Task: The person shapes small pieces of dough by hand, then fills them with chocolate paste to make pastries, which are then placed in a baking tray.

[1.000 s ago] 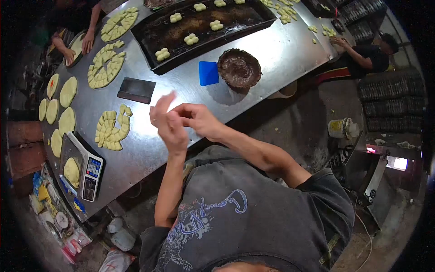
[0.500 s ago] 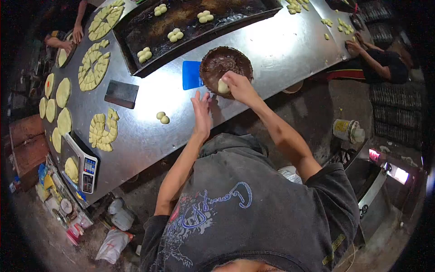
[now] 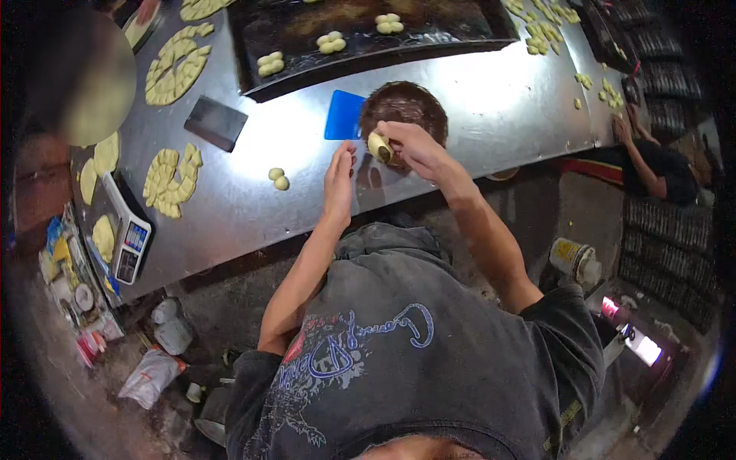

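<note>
- Pinching a small pale dough ball [image 3: 379, 146] in the closed right hand [image 3: 414, 144], beside the round brown chocolate bowl [image 3: 406, 103].
- Holding the left hand [image 3: 338, 180] flat, fingers spread, empty, just beside it.

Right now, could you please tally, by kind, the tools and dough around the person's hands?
Blue scraper: 1
Dark scraper: 1
Chocolate bowl: 1
Dough piece in right hand: 1
Loose dough balls: 2
Total: 6

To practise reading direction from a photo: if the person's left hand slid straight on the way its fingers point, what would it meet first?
Probably the blue scraper lying flat on the steel table: the left hand points at it across bare steel, though its height above the table is unclear.
</note>
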